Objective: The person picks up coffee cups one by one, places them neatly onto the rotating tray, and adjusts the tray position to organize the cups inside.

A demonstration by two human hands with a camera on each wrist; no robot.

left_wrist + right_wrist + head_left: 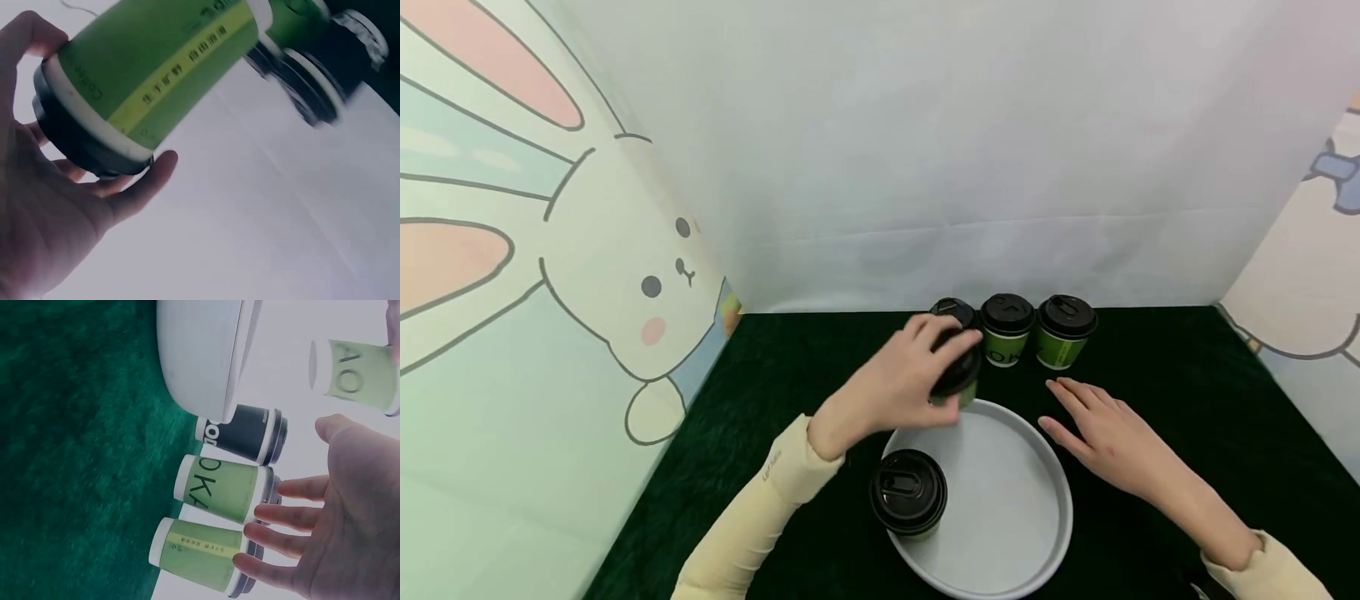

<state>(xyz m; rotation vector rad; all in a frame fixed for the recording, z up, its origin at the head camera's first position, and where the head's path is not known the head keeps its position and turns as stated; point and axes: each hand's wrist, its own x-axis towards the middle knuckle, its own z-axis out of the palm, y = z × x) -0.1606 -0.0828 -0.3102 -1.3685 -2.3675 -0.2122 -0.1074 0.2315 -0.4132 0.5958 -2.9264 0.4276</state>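
Observation:
My left hand [895, 383] grips a green paper coffee cup [156, 69] by its black lid, fingers and thumb around the rim. The cup is held in the air over the far left edge of a round light-grey tray [1000, 508]. On the tray's left side stands another cup with a black lid [910, 490]. My right hand [1112, 442] has its fingers spread and holds nothing, right of the tray and in front of the back row of cups.
Three lidded cups stand in a row behind the tray: a black cup [240, 434], a green cup [219, 487] and another green cup [200, 553]. Dark green cloth [797, 367] covers the table. A white backdrop [970, 150] rises behind it.

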